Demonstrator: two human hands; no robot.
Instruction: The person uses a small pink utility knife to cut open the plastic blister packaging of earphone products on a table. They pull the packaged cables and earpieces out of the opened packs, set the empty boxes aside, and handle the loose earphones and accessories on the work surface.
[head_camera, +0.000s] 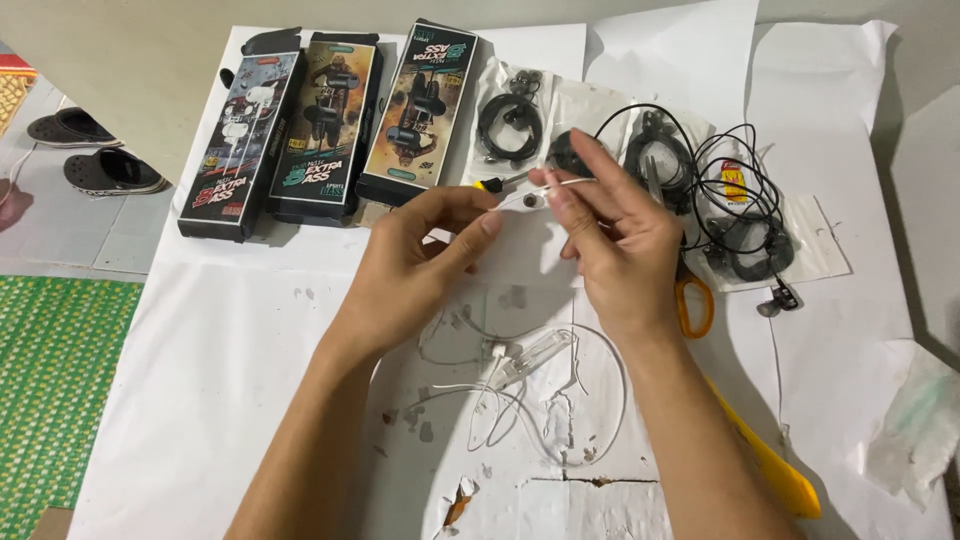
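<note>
Both hands meet over the middle of the white paper sheet (250, 360), and it's pinch work. Left hand (420, 265) has thumb and forefinger closed on the near end of a small white plastic earphone control pod (528, 201); right hand (615, 235) nips its far end and the thin white cable (575, 181) running out of it, the other fingers fanned loose.

That pod looks featherlight, hard-shelled and a bit slick, probably easy to crack or flick away if squeezed unevenly. Safest hold, I'd say, is on its flat sides with the fingertips. The wire is soft and floppy and looks likely to kink or tear at the joint, so it's better gripped close to the pod than tugged.

Nearer the person, below the hands, lies a loose tangle of white earphone wire (545, 400) with a small clear plastic piece. Just beyond the fingers a yellow-handled screwdriver (490, 184) peeks out. Right of the right hand sit orange-handled scissors (695, 305), mostly hidden behind the wrist, and a long yellow tool (770, 465) runs under the forearm, its shape unclear. Farther off, coiled black earphones (740, 215) rest on clear bags, and three dark printed retail boxes (325, 125) line up far left. Black sandals (95, 150) wait on the tiled floor at the left edge.

Hard to call: whether the pod is opened or whole, since the fingers cover its ends, and whether its cable joins the tangle below.
</note>
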